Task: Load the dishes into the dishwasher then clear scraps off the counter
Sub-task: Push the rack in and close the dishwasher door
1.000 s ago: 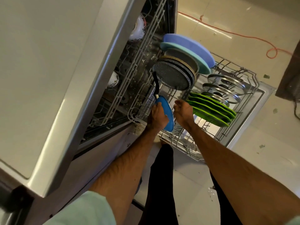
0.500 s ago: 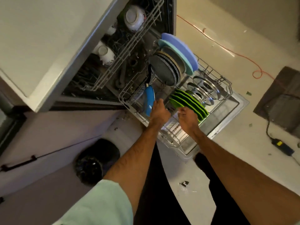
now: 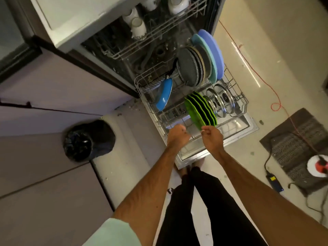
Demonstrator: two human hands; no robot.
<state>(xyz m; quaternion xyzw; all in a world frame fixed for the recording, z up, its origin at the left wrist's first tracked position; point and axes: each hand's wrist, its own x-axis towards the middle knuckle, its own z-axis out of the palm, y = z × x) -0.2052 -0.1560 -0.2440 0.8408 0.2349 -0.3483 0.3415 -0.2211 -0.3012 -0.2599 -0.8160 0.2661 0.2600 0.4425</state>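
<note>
The dishwasher's lower rack (image 3: pixel 240 96) is pulled out over the open door (image 3: pixel 245 125). A blue pan (image 3: pixel 164 96) with a black handle stands on edge at the rack's left. Green plates (image 3: pixel 200 110) stand in a row mid-rack, with glass lids (image 3: pixel 221 100) behind them. Grey plates (image 3: pixel 190 71) and large blue and teal plates (image 3: pixel 213 54) stand at the back. My left hand (image 3: pixel 178 134) and my right hand (image 3: pixel 211 137) both sit at the rack's front rim with fingers curled over it. The right one is just below the green plates.
White cups (image 3: pixel 138 27) sit in the upper rack. A black-lined bin (image 3: pixel 85 142) stands on the floor to the left. An orange cable (image 3: pixel 275 103), a dark mat (image 3: pixel 298 142) and a power adapter (image 3: pixel 274 181) lie on the right. The counter edge (image 3: pixel 79 15) overhangs the top left.
My left hand has let go of the blue pan, which now stands alone in the rack. Both hands drew back to the front rim, and the view rose and pulled away.
</note>
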